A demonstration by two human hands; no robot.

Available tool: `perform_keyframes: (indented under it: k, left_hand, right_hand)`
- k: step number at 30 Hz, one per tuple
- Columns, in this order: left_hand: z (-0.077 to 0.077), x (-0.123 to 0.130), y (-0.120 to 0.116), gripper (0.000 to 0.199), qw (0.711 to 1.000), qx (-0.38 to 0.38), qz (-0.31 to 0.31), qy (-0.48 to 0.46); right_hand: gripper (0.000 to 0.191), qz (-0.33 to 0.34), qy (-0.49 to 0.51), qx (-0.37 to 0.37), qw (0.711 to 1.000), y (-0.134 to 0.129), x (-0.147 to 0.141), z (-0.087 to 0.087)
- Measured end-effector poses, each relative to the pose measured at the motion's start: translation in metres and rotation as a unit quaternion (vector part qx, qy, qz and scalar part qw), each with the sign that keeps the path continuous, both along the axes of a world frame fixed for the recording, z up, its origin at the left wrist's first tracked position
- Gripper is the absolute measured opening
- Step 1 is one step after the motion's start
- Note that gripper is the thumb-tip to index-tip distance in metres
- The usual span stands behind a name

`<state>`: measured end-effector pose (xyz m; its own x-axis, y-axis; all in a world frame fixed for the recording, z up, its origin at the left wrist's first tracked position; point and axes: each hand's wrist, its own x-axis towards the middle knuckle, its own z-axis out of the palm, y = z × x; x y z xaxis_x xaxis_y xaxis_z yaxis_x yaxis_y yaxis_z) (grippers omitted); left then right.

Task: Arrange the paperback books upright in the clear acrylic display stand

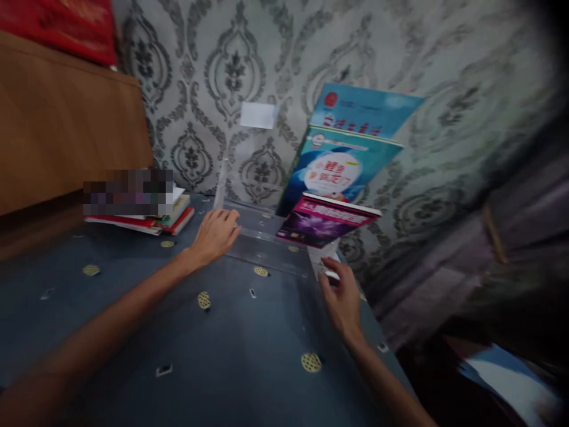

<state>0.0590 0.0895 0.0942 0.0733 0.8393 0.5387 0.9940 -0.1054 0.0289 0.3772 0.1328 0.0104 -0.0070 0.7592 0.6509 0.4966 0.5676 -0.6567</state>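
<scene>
A clear plastic stand (262, 252) rests on the dark patterned tabletop (146, 314) against the wall. Three books lean in its right part: a purple book (317, 222) in front, a teal book (331, 169) behind it and a blue book (364, 110) at the back. My left hand (216, 236) is closed at the stand's left front edge, fingers bent over the plastic. Near the right front corner is my right hand (341, 295), thumb and forefinger curved and apart, beside a white piece (317, 256) under the books. Whether it touches the stand is unclear.
Several stacked books (178, 219) lie at the back left, partly blurred out, beside a brown wooden cabinet (71, 118) with a red item (62, 26) on top. A white card (258, 115) shows in front of the patterned wallpaper. Dark drapery (466, 249) hangs beyond the table's right edge.
</scene>
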Motion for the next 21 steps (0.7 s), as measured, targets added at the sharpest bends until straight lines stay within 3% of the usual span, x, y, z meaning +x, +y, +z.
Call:
perform_keyframes:
  k: [6, 10, 12, 15, 18, 21]
  left_hand:
    - [0.004, -0.115, -0.036, 0.037, 0.988, 0.051, 0.128, 0.074]
    - [0.008, -0.169, -0.053, 0.068, 0.976, -0.029, 0.205, 0.067]
    - [0.009, -0.182, -0.058, 0.075, 0.971, -0.075, 0.222, 0.057]
    - [0.012, -0.189, -0.064, 0.063, 0.966, -0.104, 0.231, 0.056]
    - [0.016, -0.185, -0.07, 0.043, 0.962, -0.12, 0.231, 0.077]
    - [0.018, -0.173, -0.077, 0.037, 0.961, -0.127, 0.225, 0.1]
  right_hand:
    - [0.035, 0.074, -0.064, -0.099, 0.99, -0.032, -0.019, -0.033]
    - [0.035, 0.105, -0.09, -0.137, 0.981, -0.036, -0.027, -0.035]
    - [0.034, 0.105, -0.091, -0.144, 0.98, -0.036, -0.028, -0.034]
    - [0.034, 0.099, -0.091, -0.152, 0.979, -0.037, -0.027, -0.032]
    - [0.034, 0.107, -0.091, -0.155, 0.978, -0.04, -0.028, -0.03]
    - [0.032, 0.117, -0.093, -0.154, 0.977, -0.042, -0.029, -0.028]
